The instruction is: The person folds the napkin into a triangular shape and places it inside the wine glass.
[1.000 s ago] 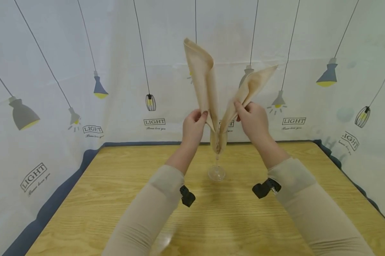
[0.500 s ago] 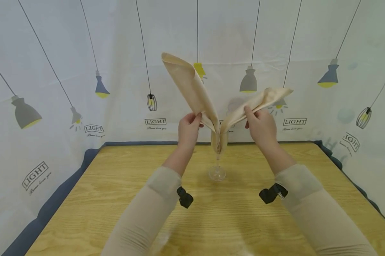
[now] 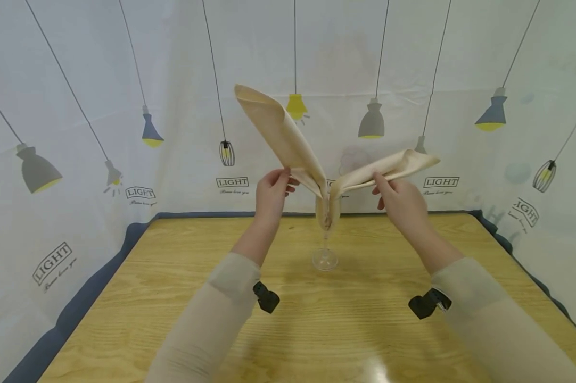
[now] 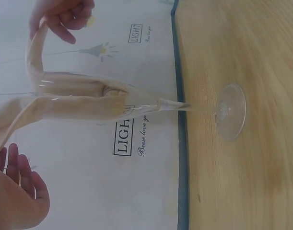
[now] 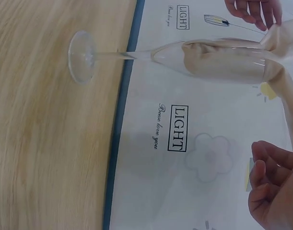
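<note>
A beige cloth napkin (image 3: 283,130) stands in a clear stemmed glass (image 3: 324,259), its lower end bunched inside the bowl. Two rolled wings spread from the rim, the left one steeper and the right one leaning low. My left hand (image 3: 270,194) pinches the lower edge of the left wing between thumb and fingers. On the other side, my right hand (image 3: 403,202) pinches the right wing, thumb on top. The left wrist view shows the right hand (image 4: 67,19) gripping the bent wing. In the right wrist view the glass bowl (image 5: 218,60) shows folded napkin through its wall.
The glass stands on a wood-grain table (image 3: 211,298) near its back edge. A white curtain (image 3: 182,122) printed with lamps hangs behind and along both sides. Black wrist cameras (image 3: 267,298) are worn at both sleeves.
Both hands have moved apart, drawing the napkin's wings outward and down. The left wing now leans left, and the right wing has dropped lower. The glass stays in place.
</note>
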`<action>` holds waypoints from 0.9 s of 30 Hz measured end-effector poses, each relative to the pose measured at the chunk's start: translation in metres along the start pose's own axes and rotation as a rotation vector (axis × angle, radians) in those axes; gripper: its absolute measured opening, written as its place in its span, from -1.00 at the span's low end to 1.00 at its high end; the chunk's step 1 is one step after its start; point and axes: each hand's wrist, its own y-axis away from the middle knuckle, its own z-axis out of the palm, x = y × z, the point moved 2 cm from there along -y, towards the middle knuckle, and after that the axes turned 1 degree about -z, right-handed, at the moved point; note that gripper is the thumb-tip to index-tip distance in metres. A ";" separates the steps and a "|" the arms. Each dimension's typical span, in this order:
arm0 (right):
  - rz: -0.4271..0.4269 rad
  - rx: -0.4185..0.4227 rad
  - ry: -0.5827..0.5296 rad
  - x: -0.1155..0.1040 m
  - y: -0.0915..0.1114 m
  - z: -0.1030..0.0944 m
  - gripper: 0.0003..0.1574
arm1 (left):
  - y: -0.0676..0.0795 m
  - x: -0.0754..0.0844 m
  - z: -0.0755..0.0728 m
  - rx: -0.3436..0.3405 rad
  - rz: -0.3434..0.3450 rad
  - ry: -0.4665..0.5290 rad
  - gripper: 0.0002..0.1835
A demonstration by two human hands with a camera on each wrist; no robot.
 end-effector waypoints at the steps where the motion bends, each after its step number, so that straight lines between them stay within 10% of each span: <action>1: -0.004 -0.017 0.010 0.001 0.002 -0.001 -0.06 | 0.001 0.001 -0.003 -0.010 0.001 -0.009 -0.68; 27: -0.281 -0.011 0.430 0.041 0.046 -0.039 -0.33 | 0.034 0.021 -0.069 -0.152 0.032 -0.284 -0.69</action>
